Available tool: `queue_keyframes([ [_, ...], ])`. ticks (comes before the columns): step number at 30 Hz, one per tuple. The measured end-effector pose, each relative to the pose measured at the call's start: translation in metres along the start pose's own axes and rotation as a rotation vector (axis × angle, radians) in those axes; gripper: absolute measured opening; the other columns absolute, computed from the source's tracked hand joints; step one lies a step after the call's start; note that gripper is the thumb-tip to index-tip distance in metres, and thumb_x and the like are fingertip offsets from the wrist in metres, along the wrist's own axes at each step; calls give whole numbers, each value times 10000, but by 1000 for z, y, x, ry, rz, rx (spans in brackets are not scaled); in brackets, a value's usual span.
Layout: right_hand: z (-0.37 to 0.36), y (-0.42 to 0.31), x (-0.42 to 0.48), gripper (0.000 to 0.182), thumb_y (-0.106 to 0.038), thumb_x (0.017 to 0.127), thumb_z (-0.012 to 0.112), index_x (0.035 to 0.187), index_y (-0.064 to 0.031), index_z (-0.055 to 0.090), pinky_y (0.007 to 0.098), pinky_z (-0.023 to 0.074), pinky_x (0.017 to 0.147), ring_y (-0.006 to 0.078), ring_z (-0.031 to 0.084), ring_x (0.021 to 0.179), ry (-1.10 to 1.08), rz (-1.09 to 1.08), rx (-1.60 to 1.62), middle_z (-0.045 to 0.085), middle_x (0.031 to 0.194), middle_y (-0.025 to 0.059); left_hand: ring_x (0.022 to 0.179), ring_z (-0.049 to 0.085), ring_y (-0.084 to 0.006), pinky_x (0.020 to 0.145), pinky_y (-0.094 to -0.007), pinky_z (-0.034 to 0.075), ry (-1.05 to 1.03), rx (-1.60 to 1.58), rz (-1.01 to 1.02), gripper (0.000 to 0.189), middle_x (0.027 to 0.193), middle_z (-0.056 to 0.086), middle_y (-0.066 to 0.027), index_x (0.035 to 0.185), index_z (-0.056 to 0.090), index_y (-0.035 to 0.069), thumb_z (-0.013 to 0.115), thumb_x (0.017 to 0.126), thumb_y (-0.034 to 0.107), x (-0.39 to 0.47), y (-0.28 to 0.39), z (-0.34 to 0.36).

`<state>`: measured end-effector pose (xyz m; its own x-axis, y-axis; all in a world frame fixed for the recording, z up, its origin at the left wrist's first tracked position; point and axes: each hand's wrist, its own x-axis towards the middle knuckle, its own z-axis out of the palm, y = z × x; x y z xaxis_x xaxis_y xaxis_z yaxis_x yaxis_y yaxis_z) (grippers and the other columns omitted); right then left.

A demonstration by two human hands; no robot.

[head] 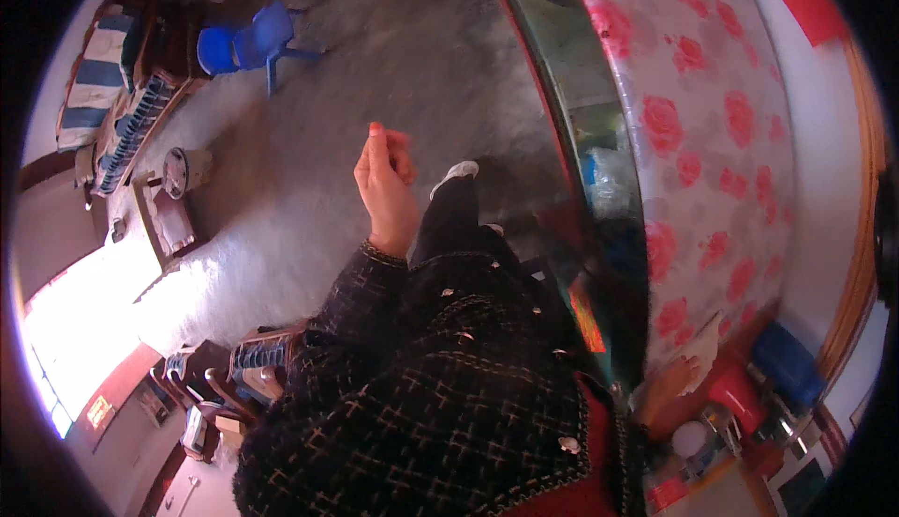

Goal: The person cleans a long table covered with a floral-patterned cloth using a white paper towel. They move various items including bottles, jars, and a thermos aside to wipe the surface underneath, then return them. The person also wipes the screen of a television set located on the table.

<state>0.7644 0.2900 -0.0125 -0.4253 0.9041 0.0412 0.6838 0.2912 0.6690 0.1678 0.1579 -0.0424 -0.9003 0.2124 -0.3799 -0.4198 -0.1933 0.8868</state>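
My left hand (385,187) hangs over the grey floor in front of my black checked jacket, its fingers curled in and its thumb uppermost; nothing shows in it. At the lower right, my right hand (667,387) holds a thin pale cloth or sheet (704,355) at the near end of a long surface with a rose-patterned cover (702,187). Part of that cloth or sheet is hidden by the fingers. Beside the hand stand a red container (735,396) and a blue object (788,366).
Shelving with a clear plastic bag (609,183) lies under the covered surface. Across the floor stand a blue plastic chair (242,46), a wooden sofa with striped cushions (98,81), a round bin or stool (184,171) and a low table (156,218). Wooden chairs (232,369) are at lower left.
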Motion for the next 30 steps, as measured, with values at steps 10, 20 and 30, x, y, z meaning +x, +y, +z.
queue_keyframes([
  [10,-95,-83,61,435,-257,997,492,1319,33,534,477,344,1104,426,459,1318,-339,653,662,534,1383,250,677,484,-130,626,-269,370,-686,388,571,248,751,538,-47,932,625,0,469,1025,168,-34,23,106],
  [20,-121,-110,77,423,-263,938,524,1242,23,592,524,305,1105,401,466,1277,-32,521,622,537,1355,224,1081,524,-366,962,-453,397,-1091,546,1068,255,1115,590,-162,1119,607,17,617,874,87,-34,-9,243],
  [30,-169,-213,196,467,-295,893,600,1297,-59,584,576,222,1158,357,445,1327,443,341,994,536,1370,143,1213,483,-350,1052,-443,352,-1404,484,1179,258,1233,580,-170,1155,598,4,566,953,162,-71,-83,262],
])
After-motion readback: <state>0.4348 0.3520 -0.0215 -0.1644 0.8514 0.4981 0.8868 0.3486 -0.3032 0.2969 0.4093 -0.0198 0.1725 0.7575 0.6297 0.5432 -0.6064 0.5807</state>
